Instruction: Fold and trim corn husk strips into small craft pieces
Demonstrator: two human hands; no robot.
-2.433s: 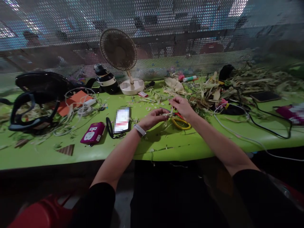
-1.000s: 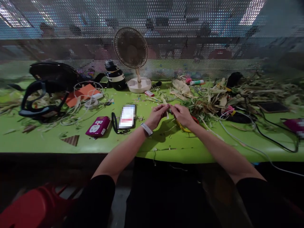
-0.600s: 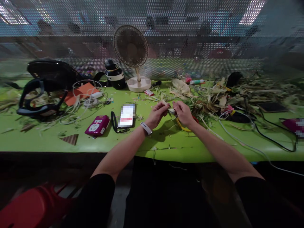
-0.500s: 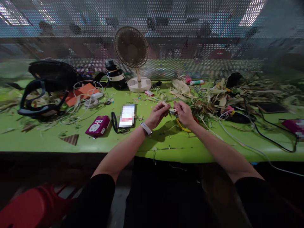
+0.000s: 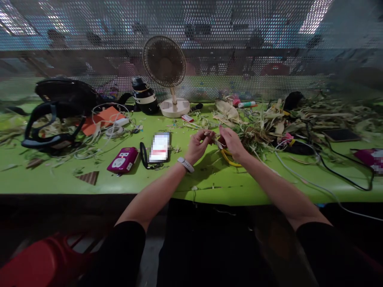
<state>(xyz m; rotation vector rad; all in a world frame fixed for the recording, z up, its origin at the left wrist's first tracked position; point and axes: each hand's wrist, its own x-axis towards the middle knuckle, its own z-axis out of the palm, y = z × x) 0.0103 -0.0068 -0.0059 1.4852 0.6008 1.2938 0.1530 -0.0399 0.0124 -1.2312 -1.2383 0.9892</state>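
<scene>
My left hand (image 5: 198, 146) is closed in a pinch on a small pale strip of corn husk, above the green table. Just to its right is my right hand (image 5: 232, 143), its forefinger stretched upward and the other fingers curled. A whitish husk strip (image 5: 219, 144) shows at its fingertips; the grip itself is partly hidden. Below the right hand lies a yellow loop-shaped handle (image 5: 229, 158), the rest of that tool covered by the hand. Loose green and tan husks (image 5: 254, 135) heap up right beside it.
A fan (image 5: 174, 107) and a black bottle (image 5: 145, 97) stand at the back. A phone (image 5: 160, 147), a purple power socket (image 5: 122, 160) and an orange sheet (image 5: 101, 120) lie left. Cables (image 5: 302, 181) cross the right side. Perforated metal screen (image 5: 209, 75) rises behind the table (image 5: 167, 181).
My left hand has turned and its fingers have opened slightly round the strip. The right forefinger has straightened, and the whitish strip now sits lower between the hands.
</scene>
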